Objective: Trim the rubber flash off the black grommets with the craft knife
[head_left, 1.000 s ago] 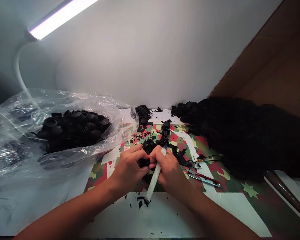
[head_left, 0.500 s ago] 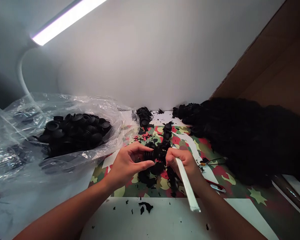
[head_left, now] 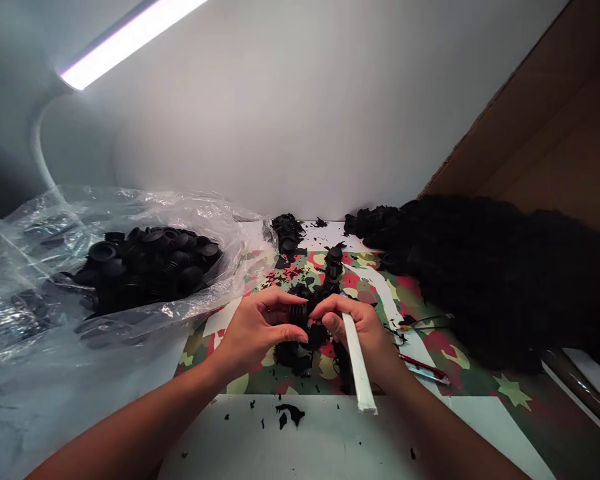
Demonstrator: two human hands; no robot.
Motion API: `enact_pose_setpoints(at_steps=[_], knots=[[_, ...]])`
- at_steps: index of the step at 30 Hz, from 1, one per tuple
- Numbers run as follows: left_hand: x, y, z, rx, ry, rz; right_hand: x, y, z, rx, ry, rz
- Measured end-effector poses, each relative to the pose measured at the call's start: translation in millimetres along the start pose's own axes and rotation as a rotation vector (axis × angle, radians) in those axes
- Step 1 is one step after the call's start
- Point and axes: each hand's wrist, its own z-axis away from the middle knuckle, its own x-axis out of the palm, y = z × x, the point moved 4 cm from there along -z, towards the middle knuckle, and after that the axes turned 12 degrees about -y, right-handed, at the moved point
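My left hand is curled round a black ribbed rubber part, gripping it between thumb and fingers. Close on its right, my right hand is closed round a long flat white-wrapped stick; its tail end points down towards me. The stick's front end is hidden by the fingers, so I cannot tell what tip it has. The right fingertips are right beside the rubber part. Under both hands lie black rubber scraps on a camouflage-patterned sheet.
On the left, a clear plastic bag holds a heap of black ribbed parts. A large black pile covers the right side. A red-handled cutter and tweezers-like metal tool lie right of my hand. A lamp shines above.
My right hand has shifted left, closer to the rubber part, and the stick's tail end has swung left and slightly up. My left hand has barely moved.
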Motion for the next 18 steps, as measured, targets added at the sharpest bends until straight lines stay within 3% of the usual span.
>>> enact_pose_setpoints(at_steps=[4,11,18], knots=[[1.3,1.9,1.1,0.068,0.011,-0.115,10.1,3.3,-0.2,0.087,-0.004,-0.122],[-1.9,-4.6,0.8,0.004,0.035,0.093,14.5,10.5,-0.3,0.155,0.021,-0.442],[-2.1,-1.0,-0.6,0.034,0.063,0.089,16.6,8.6,2.6,0.137,0.006,-0.6]])
